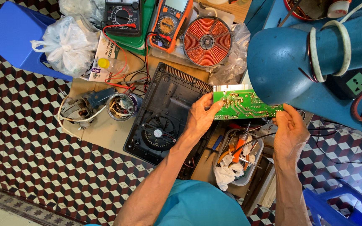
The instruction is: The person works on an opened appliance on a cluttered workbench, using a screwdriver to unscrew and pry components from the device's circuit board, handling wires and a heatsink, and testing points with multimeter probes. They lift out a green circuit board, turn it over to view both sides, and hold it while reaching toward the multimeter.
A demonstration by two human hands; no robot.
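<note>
Both hands are gripping a green circuit board [241,104] by its ends: the left hand [200,117] is pinching the left edge between thumb and fingers, and the right hand [289,130] is clasping the right end, fingers curled, under a blue lamp shade [279,62]. In the head view the board is hovering solder side up, just right of a black appliance base [166,113] with its fan, and above a tray of tools [237,161]. A copper coil [207,41] and an orange multimeter [168,23] are lying farther away. Judging from this, the edge grip could be slipping, dropping the board onto the tools; the lamp shade is also sitting close enough to bump.
</note>
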